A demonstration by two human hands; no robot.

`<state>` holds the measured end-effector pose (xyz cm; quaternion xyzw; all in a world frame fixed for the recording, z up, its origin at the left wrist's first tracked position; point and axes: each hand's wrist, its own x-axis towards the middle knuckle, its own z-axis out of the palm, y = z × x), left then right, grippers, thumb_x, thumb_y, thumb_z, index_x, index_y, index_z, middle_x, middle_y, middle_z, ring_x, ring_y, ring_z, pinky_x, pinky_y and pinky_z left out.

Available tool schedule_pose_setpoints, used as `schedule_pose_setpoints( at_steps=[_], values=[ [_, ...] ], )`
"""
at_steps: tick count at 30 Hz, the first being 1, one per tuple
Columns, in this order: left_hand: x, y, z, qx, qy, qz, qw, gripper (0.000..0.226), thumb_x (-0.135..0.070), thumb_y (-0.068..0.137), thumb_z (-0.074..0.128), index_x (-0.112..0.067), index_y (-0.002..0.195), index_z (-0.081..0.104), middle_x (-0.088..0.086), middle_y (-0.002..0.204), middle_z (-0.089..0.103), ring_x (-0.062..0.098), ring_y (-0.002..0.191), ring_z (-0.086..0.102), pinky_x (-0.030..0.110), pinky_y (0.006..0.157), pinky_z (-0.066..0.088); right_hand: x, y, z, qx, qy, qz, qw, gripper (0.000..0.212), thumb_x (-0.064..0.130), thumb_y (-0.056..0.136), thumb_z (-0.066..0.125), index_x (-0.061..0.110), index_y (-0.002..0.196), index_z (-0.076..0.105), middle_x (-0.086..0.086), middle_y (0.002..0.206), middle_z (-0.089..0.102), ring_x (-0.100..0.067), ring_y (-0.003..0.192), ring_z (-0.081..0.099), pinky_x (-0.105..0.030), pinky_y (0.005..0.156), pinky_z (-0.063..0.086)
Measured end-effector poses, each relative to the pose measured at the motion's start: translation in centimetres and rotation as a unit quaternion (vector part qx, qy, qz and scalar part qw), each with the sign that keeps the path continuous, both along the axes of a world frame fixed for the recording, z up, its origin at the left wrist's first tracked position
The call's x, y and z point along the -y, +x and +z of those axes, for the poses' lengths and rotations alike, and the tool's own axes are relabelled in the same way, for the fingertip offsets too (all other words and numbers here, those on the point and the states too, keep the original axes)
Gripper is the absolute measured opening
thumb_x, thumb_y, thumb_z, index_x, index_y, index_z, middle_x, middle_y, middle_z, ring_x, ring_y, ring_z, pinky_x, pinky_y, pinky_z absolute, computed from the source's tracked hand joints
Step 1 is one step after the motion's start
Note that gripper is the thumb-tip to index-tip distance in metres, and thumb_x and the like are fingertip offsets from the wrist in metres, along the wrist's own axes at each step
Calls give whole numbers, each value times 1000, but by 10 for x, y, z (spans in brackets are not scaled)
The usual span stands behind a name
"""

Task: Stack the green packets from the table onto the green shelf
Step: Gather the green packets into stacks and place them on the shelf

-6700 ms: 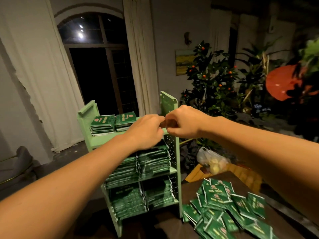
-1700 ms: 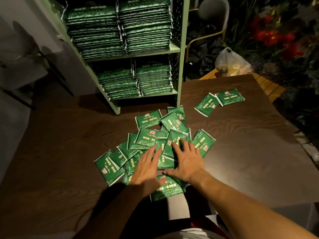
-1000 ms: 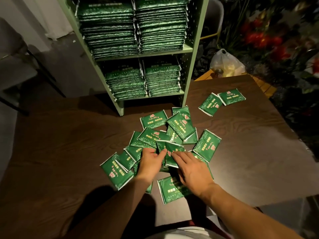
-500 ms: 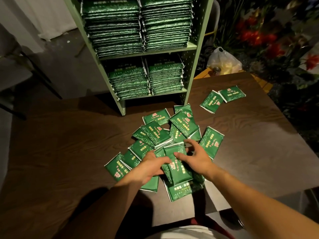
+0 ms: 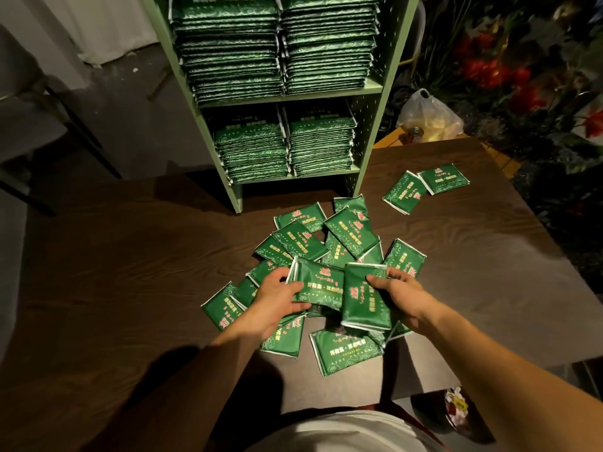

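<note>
Holding two packets: left hand (image 5: 275, 296) one packet (image 5: 321, 286), right hand (image 5: 396, 293) another (image 5: 363, 300).

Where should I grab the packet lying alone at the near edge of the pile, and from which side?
Probably by its near long edge, coming from your side. That packet lies flat on the table with its near edge and left end bare, while its far edge is tucked under the packets that the right hand and left hand are holding. A thumb on top with fingers slid under should lift it.
</note>
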<state>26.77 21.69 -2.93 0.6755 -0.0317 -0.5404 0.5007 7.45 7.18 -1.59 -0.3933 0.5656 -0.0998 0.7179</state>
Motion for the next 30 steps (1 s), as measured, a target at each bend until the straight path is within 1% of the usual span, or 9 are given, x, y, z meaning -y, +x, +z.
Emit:
schedule_pose_setpoints(
  at_steps=[3, 6, 9, 12, 15, 17, 22, 26, 30],
  values=[
    [-2, -1, 1, -18, -7, 12, 1000, 35, 7, 95, 56, -4, 127, 55, 17, 129, 62, 33, 113, 66, 41, 84, 62, -1, -3, -6, -2, 46, 16, 999, 18, 3, 92, 67, 6, 104, 55, -14, 92, 69, -22, 66, 63, -25, 46, 54],
    [-5, -4, -1, 5, 10, 1, 1000, 71, 4, 93, 57, -13, 156, 30, 5, 155, 40, 29, 136, 48, 44, 107, 49, -3, -2, -15, 10, 105, 15, 994, 22, 5, 92, 66, 3, 108, 51, -24, 122, 53, -32, 91, 63, -31, 56, 61],
    [-9, -8, 5, -34, -29, 37, 998, 82, 8, 96, 48, -22, 162, 9, 2, 168, 11, 29, 148, 30, 44, 104, 48, -10, 11, -16, 22, 132, 42, 990, 25, 12, 99, 57, 0, 121, 56, -22, 124, 64, -34, 102, 68, -35, 75, 63],
    [-11, -10, 6, -74, -41, 73, 994, 71, 6, 101, 40, -20, 162, 13, 2, 168, 11, 30, 149, 27, 54, 108, 45, -17, 24, -12, 21, 129, 30, 991, 22, 11, 101, 54, -1, 120, 53, -23, 113, 62, -35, 97, 70, -38, 83, 61],
    [-15, -10, 6, -113, -37, 85, 989, 46, -26, 106, 45, -13, 151, 41, 13, 159, 38, 34, 125, 61, 58, 101, 51, -24, 39, -8, 5, 109, 45, 993, 21, 7, 97, 62, 4, 115, 51, -22, 106, 60, -35, 82, 72, -43, 73, 63],
    [-19, -8, 10, -132, -53, 79, 987, 60, -48, 100, 57, -16, 149, 45, 6, 154, 42, 28, 95, 75, 56, 92, 57, -30, 48, -4, -13, 81, 49, 995, 24, 7, 92, 68, 8, 108, 50, -20, 107, 61, -32, 79, 69, -41, 71, 63],
    [-30, 1, 6, -79, -36, 66, 994, 93, -21, 88, 78, -12, 159, 18, 13, 161, 33, 14, 75, 77, 50, 91, 59, -41, 66, 14, -46, 9, 179, 983, 23, 13, 86, 77, 17, 101, 60, -21, 110, 69, -38, 99, 69, -49, 92, 57],
    [-35, 17, 12, -73, -33, 86, 993, 90, -14, 86, 80, -6, 154, 23, 15, 155, 38, 20, 81, 77, 49, 89, 60, -49, 83, 22, -61, -37, 243, 967, 24, 30, 85, 78, 29, 93, 55, -8, 101, 68, -31, 93, 71, -40, 79, 59],
    [-38, 35, 21, -31, -34, 130, 990, 78, -12, 95, 68, -9, 154, 18, 15, 160, 31, 23, 78, 77, 49, 102, 53, -46, 106, 5, -126, -316, 250, 907, 28, 43, 91, 69, 17, 99, 63, -3, 102, 63, -23, 98, 64, -40, 91, 55]
  ],
)
